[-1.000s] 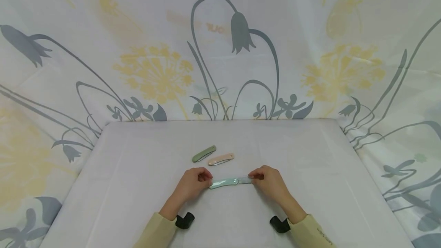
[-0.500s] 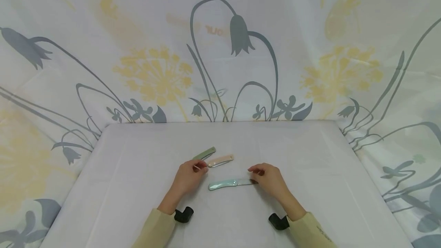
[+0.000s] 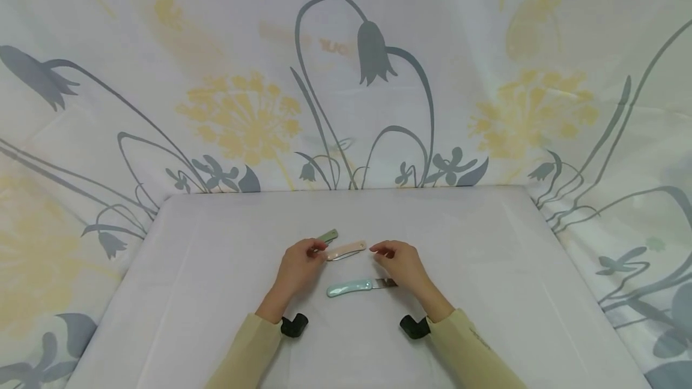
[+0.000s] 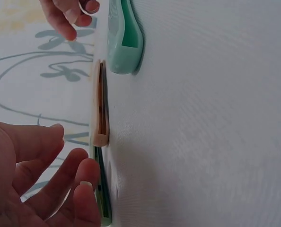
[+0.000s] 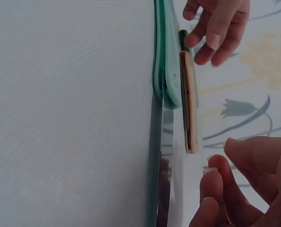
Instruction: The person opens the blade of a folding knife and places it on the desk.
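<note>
Facing pale curtains (image 3: 459,29) printed with grey bellflowers and yellow flower heads, over a white table (image 3: 465,221). Wearing pale yellow-green sleeves (image 3: 248,347) with black fittings (image 3: 294,325) at both wrists.

Holding the left hand (image 3: 298,263) low beside the left end of a pink folding knife (image 3: 347,250), partly covering a green folding knife (image 3: 330,236) in the head view. Bending those fingers (image 4: 86,203) loosely, with gaps between them and nothing in their grasp. Showing too little to tell contact with either knife from a narrow gap.

Hovering the right hand (image 3: 402,263) near the right end of the pink knife, just apart from it, with fingers (image 5: 211,184) half-curved, spread and gripping nothing.

Having a turquoise folding knife (image 3: 350,288) lying on the table nearer the sleeves than the other two, with its handle toward the left and its blade (image 3: 384,283) unfolded toward the right. Blocking the far end of that blade in the head view with the right hand, yet showing a gap between them in the right wrist view. Seeing the pink and green knives both folded, with the green one behind the pink one and farther left.
</note>
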Available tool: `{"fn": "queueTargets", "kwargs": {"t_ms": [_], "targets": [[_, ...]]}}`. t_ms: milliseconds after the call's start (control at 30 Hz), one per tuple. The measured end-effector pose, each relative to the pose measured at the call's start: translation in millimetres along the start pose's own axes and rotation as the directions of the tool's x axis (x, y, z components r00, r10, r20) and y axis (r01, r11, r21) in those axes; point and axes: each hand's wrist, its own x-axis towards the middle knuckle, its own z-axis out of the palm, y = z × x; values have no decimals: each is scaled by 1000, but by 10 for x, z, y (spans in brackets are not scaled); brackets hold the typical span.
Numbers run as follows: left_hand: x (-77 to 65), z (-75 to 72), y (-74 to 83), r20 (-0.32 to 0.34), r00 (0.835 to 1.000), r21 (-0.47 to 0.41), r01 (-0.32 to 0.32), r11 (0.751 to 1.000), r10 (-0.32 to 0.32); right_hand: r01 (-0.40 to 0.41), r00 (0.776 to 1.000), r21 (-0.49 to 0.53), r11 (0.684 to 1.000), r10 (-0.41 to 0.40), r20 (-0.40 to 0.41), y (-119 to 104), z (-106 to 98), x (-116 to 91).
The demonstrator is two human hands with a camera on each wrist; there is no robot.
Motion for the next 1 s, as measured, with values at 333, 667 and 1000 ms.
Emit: {"fn": "queueTargets", "kwargs": {"t_ms": [333, 667, 1000], "targets": [[65, 62, 29, 9, 999, 85, -42, 995, 42, -52, 999, 1, 999, 52, -2, 2, 118, 253], [137, 100, 87, 64, 997, 266, -54, 962, 38, -50, 997, -51, 997, 53, 59, -5, 158, 347], [158, 120, 84, 68, 998, 247, -10, 969, -7, -80, 995, -185, 979, 91, 49, -79, 212, 347]]}}
